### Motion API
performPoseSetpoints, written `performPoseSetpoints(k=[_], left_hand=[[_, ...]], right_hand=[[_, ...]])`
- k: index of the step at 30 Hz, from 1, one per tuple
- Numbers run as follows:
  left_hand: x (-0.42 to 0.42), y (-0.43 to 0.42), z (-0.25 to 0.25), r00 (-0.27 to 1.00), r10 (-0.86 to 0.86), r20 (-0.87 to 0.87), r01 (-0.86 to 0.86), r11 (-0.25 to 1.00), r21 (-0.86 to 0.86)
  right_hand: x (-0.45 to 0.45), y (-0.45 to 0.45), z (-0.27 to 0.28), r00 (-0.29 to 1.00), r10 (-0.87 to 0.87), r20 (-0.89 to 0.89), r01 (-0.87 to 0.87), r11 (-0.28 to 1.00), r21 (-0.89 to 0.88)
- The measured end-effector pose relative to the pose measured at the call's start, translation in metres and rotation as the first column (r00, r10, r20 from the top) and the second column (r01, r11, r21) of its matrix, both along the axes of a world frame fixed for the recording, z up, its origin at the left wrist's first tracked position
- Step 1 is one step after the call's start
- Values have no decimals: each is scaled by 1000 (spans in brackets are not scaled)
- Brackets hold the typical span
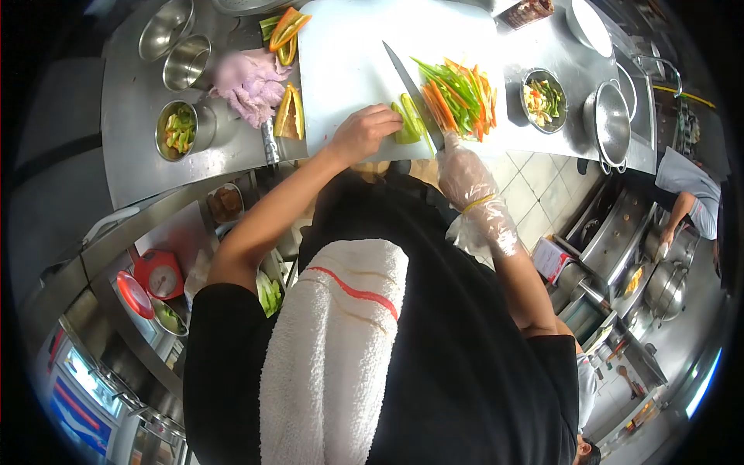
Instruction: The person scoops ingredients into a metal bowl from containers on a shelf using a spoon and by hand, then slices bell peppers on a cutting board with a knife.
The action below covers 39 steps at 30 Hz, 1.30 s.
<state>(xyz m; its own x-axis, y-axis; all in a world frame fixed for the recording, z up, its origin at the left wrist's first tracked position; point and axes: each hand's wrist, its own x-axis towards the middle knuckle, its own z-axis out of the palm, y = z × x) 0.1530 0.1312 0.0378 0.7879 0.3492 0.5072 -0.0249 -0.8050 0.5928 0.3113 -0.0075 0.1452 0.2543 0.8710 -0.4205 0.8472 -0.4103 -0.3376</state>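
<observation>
My right hand (467, 172), in a clear plastic glove with a yellow band at the wrist, grips a kitchen knife (407, 78). Its blade lies over the white cutting board (349, 46), between a green pepper piece and a pile of cut strips. Bare, my left hand (367, 130) presses its curled fingers on the green pepper (408, 124), left of the blade. Thin strips have been cut along the pepper's right side. Right of the knife lies the heap of green and orange pepper strips (465, 97). Pepper pieces (290, 112) rest at the board's left edge.
A pinkish cloth (252, 85) lies left of the board. Steel bowls (187, 62) stand further left, one holding cut vegetables (180, 130). To the right are a bowl of vegetables (545, 101) and a steel colander (611, 124). A co-worker's arm (680, 215) reaches over pots at far right.
</observation>
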Motion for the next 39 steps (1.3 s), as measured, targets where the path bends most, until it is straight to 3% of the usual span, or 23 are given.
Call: performPoseSetpoints(k=[6, 8, 12, 14, 17, 21, 26, 31, 39], left_hand=[[1, -3, 18, 996, 29, -81, -33, 999, -38], [4, -3, 22, 993, 64, -103, -68, 997, -36], [9, 6, 15, 983, 32, -183, -28, 999, 24], [8, 7, 11, 982, 18, -189, -13, 999, 30], [7, 10, 8, 991, 11, -135, -4, 999, 50], [8, 12, 7, 991, -10, -133, 20, 996, 81], [7, 12, 7, 987, -22, -159, 35, 996, 77], [9, 5, 10, 982, 28, -188, -10, 995, 98], [7, 13, 14, 962, -16, -274, 59, 987, 149]], right_hand=[[-12, -11, -11, 998, 28, 61, -23, 996, -85], [-8, -18, -25, 976, 164, 143, -167, 986, 9], [-11, -16, -14, 936, 275, 219, -279, 960, -15], [-19, -12, 6, 970, 174, 171, -168, 985, -49], [-21, -12, -7, 990, 45, 136, -34, 996, -87], [-17, -8, -20, 991, 40, 127, -37, 999, -28], [-7, -6, -2, 999, -28, -26, 26, 997, -72], [9, -19, 1, 996, -83, 13, 83, 996, 15], [3, -27, 9, 996, -83, 22, 84, 995, -58]])
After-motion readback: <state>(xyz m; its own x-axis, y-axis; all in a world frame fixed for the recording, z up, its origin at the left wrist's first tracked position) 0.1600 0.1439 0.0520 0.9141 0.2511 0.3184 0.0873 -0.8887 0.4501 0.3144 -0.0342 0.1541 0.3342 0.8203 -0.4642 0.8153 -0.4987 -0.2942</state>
